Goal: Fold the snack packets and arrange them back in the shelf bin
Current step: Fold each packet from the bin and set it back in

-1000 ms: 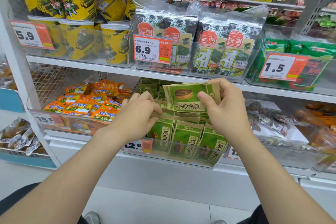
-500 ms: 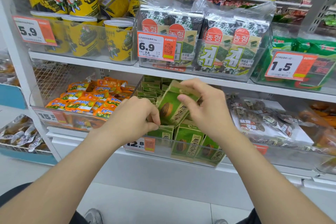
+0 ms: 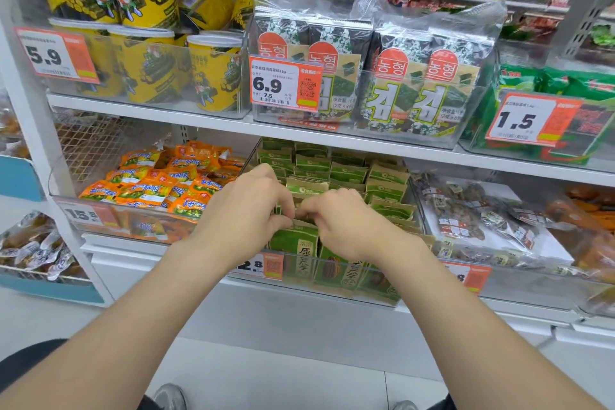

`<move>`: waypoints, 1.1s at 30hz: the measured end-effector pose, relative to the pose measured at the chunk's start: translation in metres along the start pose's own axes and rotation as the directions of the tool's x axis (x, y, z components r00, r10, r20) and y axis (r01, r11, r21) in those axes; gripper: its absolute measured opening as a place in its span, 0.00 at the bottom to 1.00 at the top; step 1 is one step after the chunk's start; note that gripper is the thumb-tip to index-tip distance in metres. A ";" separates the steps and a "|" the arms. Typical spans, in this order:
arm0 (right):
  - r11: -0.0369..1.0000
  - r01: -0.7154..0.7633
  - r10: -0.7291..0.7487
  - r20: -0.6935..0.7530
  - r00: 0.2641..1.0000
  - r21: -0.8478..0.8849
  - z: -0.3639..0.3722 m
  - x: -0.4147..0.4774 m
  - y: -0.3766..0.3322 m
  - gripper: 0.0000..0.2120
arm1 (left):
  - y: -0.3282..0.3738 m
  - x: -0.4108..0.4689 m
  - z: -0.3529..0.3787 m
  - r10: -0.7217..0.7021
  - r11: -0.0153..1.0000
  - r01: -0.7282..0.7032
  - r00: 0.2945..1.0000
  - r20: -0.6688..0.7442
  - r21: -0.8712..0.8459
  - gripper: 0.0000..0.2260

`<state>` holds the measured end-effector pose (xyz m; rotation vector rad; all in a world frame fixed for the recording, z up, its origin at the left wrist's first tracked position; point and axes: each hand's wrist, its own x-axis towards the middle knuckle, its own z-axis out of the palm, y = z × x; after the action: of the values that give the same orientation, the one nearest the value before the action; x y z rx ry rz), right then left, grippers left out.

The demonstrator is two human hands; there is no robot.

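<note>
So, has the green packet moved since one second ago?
Yes. The green packet went down, from above the clear bin into its front row.

left hand (image 3: pixel 244 210), right hand (image 3: pixel 346 225), both curled, pinching

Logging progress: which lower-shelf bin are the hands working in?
The middle bin of green packets, between the orange packets and clear bags; left hand and right hand pinch a front packet.

Green-and-tan snack packets (image 3: pixel 296 245), orange packets (image 3: pixel 156 188), yellow tubs (image 3: pixel 216 73), orange-white price tags (image 3: pixel 286 83)
</note>
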<state>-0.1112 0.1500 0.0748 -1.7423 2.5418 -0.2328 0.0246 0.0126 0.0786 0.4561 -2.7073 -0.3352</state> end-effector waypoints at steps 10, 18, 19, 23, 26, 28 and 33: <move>0.995 -0.055 0.082 -0.368 0.926 0.084 -0.007 -0.001 0.016 0.07 | -0.004 -0.001 0.007 0.033 0.998 -0.041 0.990 0.139 0.056 0.07; 0.995 -0.099 0.091 -0.296 0.951 -0.011 -0.013 0.016 0.012 0.05 | -0.002 -0.001 0.018 0.066 0.994 -0.073 0.993 0.097 0.077 0.07; 0.994 -0.106 0.100 -0.284 0.954 -0.005 -0.013 0.018 0.012 0.05 | -0.003 0.001 0.021 0.064 0.994 -0.071 0.993 0.097 0.077 0.06; 0.986 -0.165 0.155 -0.317 0.935 -0.003 -0.010 0.024 0.011 0.03 | 0.001 0.007 0.025 0.056 0.969 -0.091 0.986 0.156 0.228 0.09; 0.978 -0.208 0.198 -0.422 0.885 0.023 -0.006 0.026 0.015 0.02 | 0.007 0.010 0.019 0.046 0.959 -0.071 0.995 0.094 0.275 0.09; 0.983 -0.171 0.181 -0.428 0.886 0.062 -0.004 0.025 0.019 0.02 | 0.005 0.012 0.017 0.050 0.969 -0.067 0.996 0.080 0.238 0.08; 0.987 0.086 -0.018 -0.435 0.900 0.137 -0.004 0.011 0.019 0.01 | 0.002 0.005 0.015 0.132 0.971 -0.172 0.965 0.228 0.166 0.07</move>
<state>-0.1332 0.1467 0.0760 -1.8721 2.6639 -0.8892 0.0138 0.0154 0.0670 0.2705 -2.9786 -0.0953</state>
